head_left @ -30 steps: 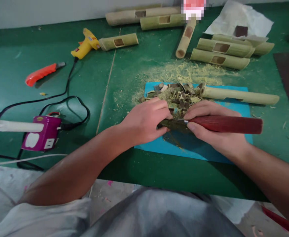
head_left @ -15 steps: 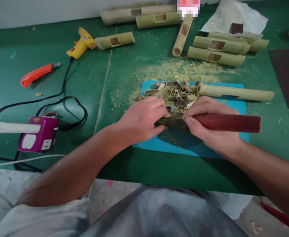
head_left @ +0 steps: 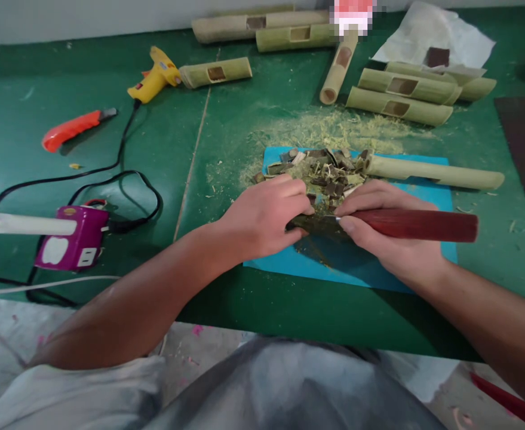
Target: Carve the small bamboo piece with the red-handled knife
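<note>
My left hand point(head_left: 269, 218) is closed, pinching a dark flat piece point(head_left: 304, 224) that looks like bark between thumb and fingers. Its outline is partly lost in shadow. A red-handled knife point(head_left: 423, 225) lies in my closed right hand point(head_left: 378, 212), the handle pointing right. A sliver of bright metal shows at my right thumb, beside the dark piece; the blade's tip cannot be made out. Both hands are over a blue sheet point(head_left: 284, 267). Just beyond them sits a heap of dark and pale scraps point(head_left: 327, 170), and a long bamboo tube point(head_left: 459, 173) touches its right side.
Several bamboo tubes with cut windows, including one at the right point(head_left: 399, 107), lie at the back. On the left are a yellow glue gun point(head_left: 154, 77), an orange utility knife point(head_left: 71, 130), a purple power adapter point(head_left: 71, 239) and cords. Pale shavings point(head_left: 334, 128) cover the table behind the heap.
The view has shifted slightly, so most of the scene sits a little farther right. Both hands keep their grips; a bit more bright metal shows at the right thumb.
</note>
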`<action>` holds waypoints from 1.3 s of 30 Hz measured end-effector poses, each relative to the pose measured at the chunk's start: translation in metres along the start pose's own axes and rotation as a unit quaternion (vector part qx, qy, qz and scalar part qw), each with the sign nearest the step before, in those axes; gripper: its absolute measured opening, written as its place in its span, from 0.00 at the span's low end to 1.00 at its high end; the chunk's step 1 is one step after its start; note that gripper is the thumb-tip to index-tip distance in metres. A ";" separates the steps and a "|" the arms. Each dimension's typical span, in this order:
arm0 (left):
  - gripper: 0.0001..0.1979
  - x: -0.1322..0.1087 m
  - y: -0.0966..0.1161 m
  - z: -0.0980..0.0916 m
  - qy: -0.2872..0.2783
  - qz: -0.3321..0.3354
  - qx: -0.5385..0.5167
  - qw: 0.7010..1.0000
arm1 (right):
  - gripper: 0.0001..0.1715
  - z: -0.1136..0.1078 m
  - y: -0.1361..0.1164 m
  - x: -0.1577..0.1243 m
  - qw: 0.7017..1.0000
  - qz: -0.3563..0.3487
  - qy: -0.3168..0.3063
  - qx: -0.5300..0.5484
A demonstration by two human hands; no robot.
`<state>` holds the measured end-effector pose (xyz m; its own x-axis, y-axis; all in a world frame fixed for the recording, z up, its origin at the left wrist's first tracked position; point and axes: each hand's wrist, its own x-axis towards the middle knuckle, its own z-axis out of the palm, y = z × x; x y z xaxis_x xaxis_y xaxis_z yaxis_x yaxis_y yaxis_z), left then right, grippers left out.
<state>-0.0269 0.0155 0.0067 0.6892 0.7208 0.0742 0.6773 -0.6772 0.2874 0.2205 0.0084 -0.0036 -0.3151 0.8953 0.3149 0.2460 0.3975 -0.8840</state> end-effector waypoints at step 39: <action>0.06 0.002 0.000 0.000 0.006 0.000 0.005 1.000 | 0.10 0.002 -0.003 0.002 0.999 -0.022 0.019 -0.026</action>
<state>-0.0253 0.0174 0.0064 0.6862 0.7222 0.0867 0.6794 -0.6789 0.2783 0.2171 0.0083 -0.0006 -0.2924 0.8830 0.3672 0.2794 0.4461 -0.8502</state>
